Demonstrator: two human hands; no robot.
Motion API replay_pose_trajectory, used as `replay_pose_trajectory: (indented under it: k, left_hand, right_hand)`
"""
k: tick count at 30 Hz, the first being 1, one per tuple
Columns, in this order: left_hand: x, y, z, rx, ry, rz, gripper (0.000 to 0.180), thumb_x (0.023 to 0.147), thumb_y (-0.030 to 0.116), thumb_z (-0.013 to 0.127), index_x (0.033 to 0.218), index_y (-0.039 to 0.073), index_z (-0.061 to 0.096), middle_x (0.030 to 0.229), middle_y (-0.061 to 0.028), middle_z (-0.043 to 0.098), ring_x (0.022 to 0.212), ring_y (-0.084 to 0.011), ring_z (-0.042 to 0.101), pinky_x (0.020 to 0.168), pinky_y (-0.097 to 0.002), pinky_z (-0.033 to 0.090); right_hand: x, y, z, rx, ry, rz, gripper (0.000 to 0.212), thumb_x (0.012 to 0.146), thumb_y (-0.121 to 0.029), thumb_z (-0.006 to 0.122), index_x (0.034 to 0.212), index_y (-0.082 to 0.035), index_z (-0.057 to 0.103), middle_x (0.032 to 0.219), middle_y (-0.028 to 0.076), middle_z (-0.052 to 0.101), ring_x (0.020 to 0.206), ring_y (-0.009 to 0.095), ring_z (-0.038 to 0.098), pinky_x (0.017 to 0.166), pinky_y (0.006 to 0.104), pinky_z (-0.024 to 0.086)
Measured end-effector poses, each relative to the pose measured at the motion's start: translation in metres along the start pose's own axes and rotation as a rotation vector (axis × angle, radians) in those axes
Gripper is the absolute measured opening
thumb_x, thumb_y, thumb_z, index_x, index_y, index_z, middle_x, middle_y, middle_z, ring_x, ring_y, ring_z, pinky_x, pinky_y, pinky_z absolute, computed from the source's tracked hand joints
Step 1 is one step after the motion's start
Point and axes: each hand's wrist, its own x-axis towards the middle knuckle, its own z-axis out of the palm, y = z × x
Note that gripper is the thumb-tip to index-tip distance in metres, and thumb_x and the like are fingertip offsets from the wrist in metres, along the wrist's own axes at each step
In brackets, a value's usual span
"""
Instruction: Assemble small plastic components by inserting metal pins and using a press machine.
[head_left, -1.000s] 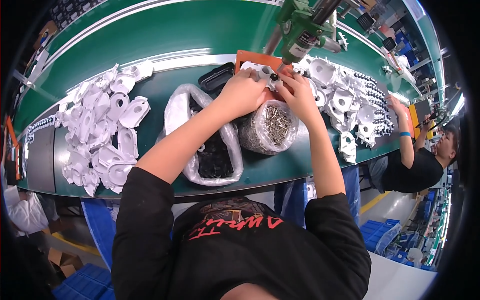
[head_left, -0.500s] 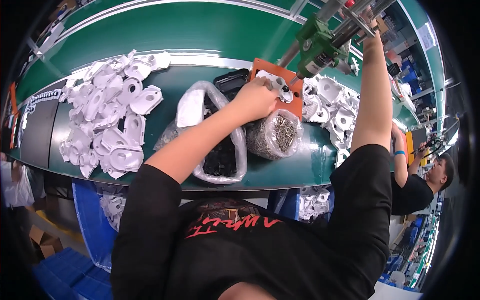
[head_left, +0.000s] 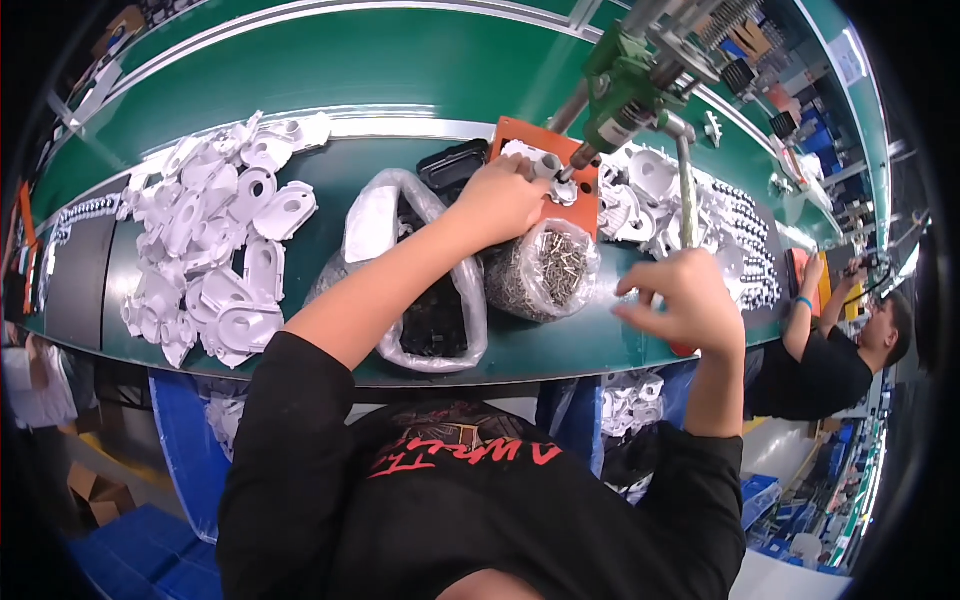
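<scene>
My left hand (head_left: 502, 203) has its fingers closed on a small white plastic part (head_left: 540, 163), which sits on an orange fixture plate (head_left: 588, 212). The tip of a green bench press (head_left: 612, 100) is down at the metal piece (head_left: 563, 190) on that part; whether they touch I cannot tell. The press's long lever (head_left: 687, 190) slants toward me. Across its lower end lies my right hand (head_left: 685, 300), thumb and fingers apart, not wrapped round the lever. A red knob (head_left: 685, 350) shows beneath my wrist.
A clear bag of metal pins (head_left: 562, 268) and a bag of black parts (head_left: 478, 320) stand before the fixture. White housings (head_left: 215, 220) pile up left; more (head_left: 650, 175) lie right, beside rows of small metal pieces (head_left: 755, 240). A co-worker (head_left: 835, 350) sits at right.
My right hand has come down from the top right toward me, and the lever has swung down with it. The press head has lowered onto the part. My left hand stays at the fixture.
</scene>
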Motion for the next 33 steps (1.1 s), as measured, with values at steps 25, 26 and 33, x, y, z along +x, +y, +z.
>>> replay_pose_trajectory:
  k: [25,26,33]
  left_hand:
    - [0.071,-0.019,-0.023,0.258,-0.214,-0.218,0.042,0.071,0.046,0.066,0.094,0.013,0.058,0.09,-0.0097,0.057,0.092,-0.0285,0.055,0.083,-0.044,0.038]
    - [0.067,-0.028,-0.02,0.319,-0.12,-0.318,0.036,0.071,0.043,0.066,0.092,0.013,0.063,0.093,-0.0112,0.059,0.093,-0.0279,0.054,0.079,-0.0444,0.037]
    - [0.025,-0.059,-0.059,0.383,0.114,-0.426,0.046,0.075,0.038,0.066,0.11,0.01,0.059,0.108,-0.0167,0.056,0.101,-0.0358,0.053,0.084,-0.0448,0.042]
  right_hand:
    - [0.019,0.171,0.088,0.257,0.975,0.371,0.035,0.083,-0.018,0.057,0.114,-0.005,0.052,0.109,0.012,0.059,0.1,0.024,0.055,0.089,0.0347,0.041]
    - [0.015,0.164,0.106,-0.07,0.835,0.349,0.037,0.079,-0.017,0.06,0.114,-0.006,0.053,0.113,0.012,0.057,0.107,0.027,0.052,0.091,0.0377,0.039]
    - [0.021,0.135,0.15,-0.307,0.463,0.403,0.042,0.069,-0.019,0.07,0.109,-0.013,0.056,0.128,0.014,0.046,0.119,0.034,0.042,0.098,0.0464,0.033]
